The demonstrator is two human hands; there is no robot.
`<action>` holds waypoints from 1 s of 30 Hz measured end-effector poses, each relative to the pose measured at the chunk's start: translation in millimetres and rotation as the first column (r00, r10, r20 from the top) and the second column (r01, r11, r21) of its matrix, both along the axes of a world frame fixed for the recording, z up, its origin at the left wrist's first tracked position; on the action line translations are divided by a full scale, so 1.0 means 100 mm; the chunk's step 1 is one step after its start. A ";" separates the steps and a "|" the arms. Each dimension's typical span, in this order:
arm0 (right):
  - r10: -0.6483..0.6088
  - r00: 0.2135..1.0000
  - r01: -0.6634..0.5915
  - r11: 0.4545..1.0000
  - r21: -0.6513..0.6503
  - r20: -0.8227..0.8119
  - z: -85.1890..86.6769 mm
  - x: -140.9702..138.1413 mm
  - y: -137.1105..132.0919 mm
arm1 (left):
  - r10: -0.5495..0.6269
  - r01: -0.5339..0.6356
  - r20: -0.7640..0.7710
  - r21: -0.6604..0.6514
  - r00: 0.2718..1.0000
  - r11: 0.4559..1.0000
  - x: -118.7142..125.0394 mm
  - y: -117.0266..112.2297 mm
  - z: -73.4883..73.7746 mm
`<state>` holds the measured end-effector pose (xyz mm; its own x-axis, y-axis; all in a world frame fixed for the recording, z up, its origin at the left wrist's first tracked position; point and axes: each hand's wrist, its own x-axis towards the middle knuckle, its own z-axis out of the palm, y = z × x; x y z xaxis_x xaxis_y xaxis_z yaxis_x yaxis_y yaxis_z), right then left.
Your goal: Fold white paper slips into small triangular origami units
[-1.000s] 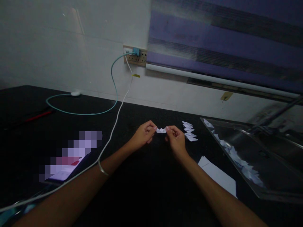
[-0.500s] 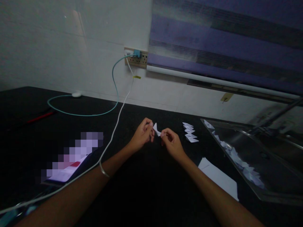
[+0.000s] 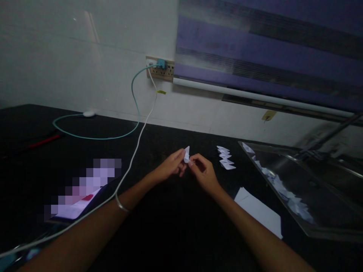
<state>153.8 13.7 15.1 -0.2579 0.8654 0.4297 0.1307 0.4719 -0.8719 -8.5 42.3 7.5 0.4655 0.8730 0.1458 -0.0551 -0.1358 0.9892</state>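
Observation:
A small folded piece of white paper (image 3: 186,154) is held above the dark counter, between my two hands. My left hand (image 3: 173,164) pinches its left side, with the fingers closed on it. From the right, the thumb and forefinger of my right hand (image 3: 203,170) grip its lower corner. Just right of my right hand, several folded paper pieces (image 3: 226,156) with pointed ends stand in a short row. A stack of flat white paper (image 3: 259,211) lies beside my right forearm.
More folded papers (image 3: 286,192) line the near rim of a metal sink (image 3: 304,226) on the right. A lit phone or tablet (image 3: 76,204) lies at the left. A white cable (image 3: 131,162) crosses my left forearm; a teal cable (image 3: 99,138) loops on the counter behind.
The folded paper has turned more upright, and my hands have come closer together around it. The whole view has shifted slightly.

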 end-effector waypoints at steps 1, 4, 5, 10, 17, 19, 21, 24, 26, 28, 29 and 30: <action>0.027 1.000 -0.027 1.000 -0.004 0.002 0.00 -0.01 -0.01 | -0.006 0.006 -0.004 -0.015 1.000 1.000 0.00 0.01 -0.01; 0.068 0.998 -0.068 0.998 -0.011 0.017 0.01 -0.03 -0.05 | -0.081 0.080 -0.046 -0.036 0.996 0.996 0.00 0.02 -0.03; 0.069 0.997 -0.068 0.998 -0.012 0.022 0.02 -0.03 -0.05 | -0.109 0.107 -0.060 -0.038 0.992 0.994 0.00 0.02 -0.04; 0.005 1.000 -0.004 1.000 -0.017 0.014 0.02 -0.01 -0.05 | -0.151 0.149 -0.058 -0.032 0.987 0.988 -0.02 0.04 -0.07; -0.029 1.000 0.029 0.997 0.066 -0.004 0.01 0.00 -0.04 | -0.113 0.114 -0.064 0.016 0.992 0.993 -0.01 0.02 -0.06; -0.010 1.000 0.009 0.997 0.074 0.015 0.01 -0.01 -0.04 | -0.083 0.087 -0.081 0.049 0.993 0.995 0.00 -0.01 -0.04; -0.006 1.000 0.004 0.998 0.068 0.024 0.02 -0.02 -0.04 | -0.057 0.066 -0.107 0.079 0.993 0.995 0.00 -0.03 -0.02; 0.021 0.999 -0.023 0.999 0.030 0.036 0.03 -0.03 -0.06 | -0.027 0.041 -0.127 0.105 0.992 0.994 0.00 -0.06 0.00; 0.051 0.999 -0.050 0.999 -0.015 0.016 0.03 -0.04 -0.06 | -0.009 0.020 -0.117 0.094 0.993 0.995 -0.01 -0.07 0.01; 0.085 0.996 -0.088 0.993 -0.081 -0.031 0.03 -0.05 -0.07 | -0.003 0.010 -0.112 0.062 0.994 0.998 -0.01 -0.07 0.02; 0.098 0.993 -0.105 0.988 -0.115 -0.062 0.02 -0.05 -0.06 | -0.008 0.013 -0.115 0.046 0.993 0.999 -0.01 -0.07 0.02; 0.103 0.990 -0.116 0.983 -0.144 -0.095 0.02 -0.05 -0.06 | -0.017 0.021 -0.120 0.032 0.993 0.999 -0.01 -0.07 0.02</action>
<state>148.8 8.1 17.3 -0.3222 0.8898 0.3233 0.0062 0.3435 -0.9391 -9.1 35.7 10.0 0.4974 0.8596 0.1167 0.0609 -0.1687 0.9838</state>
